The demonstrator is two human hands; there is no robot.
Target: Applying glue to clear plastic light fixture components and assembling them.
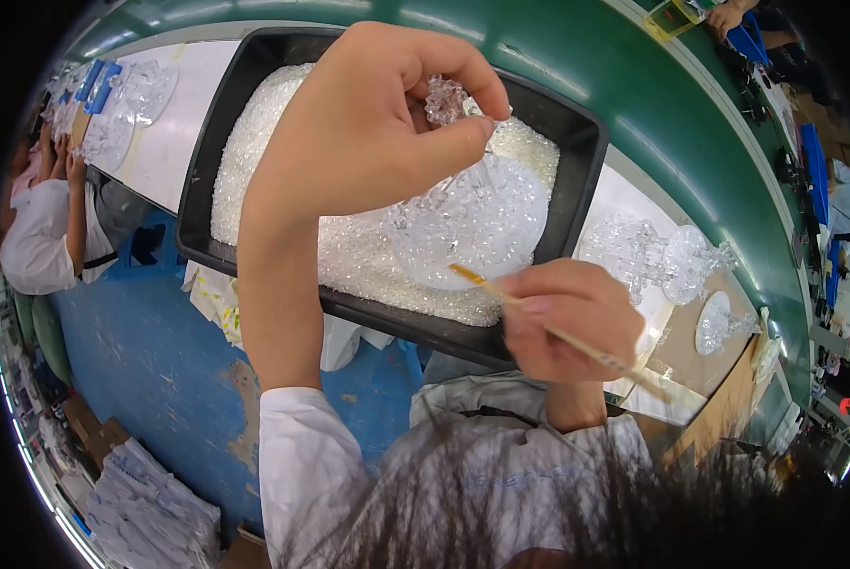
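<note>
My left hand (373, 123) reaches over a black tray (197, 204) heaped with small clear glittering granules (259, 133). Its fingers pinch the knobbly top of a clear ornament with a round disc base (510, 213), tilted over the granules. Sparkling bits cover the disc's face. In my right hand (572, 318) is a thin wooden-handled paintbrush (482, 281), its yellowish bristles at the disc's lower edge. Whether the bristles touch it I cannot tell. The bent left fingers partly hide the ornament's top.
More clear ornaments (657, 256) stand right of the tray, with a smaller one (719, 322) on brown cardboard. Behind runs a green surface (624, 104). Co-workers sit at the far left, near other clear pieces (131, 100). A blue worn floor (169, 360) lies below.
</note>
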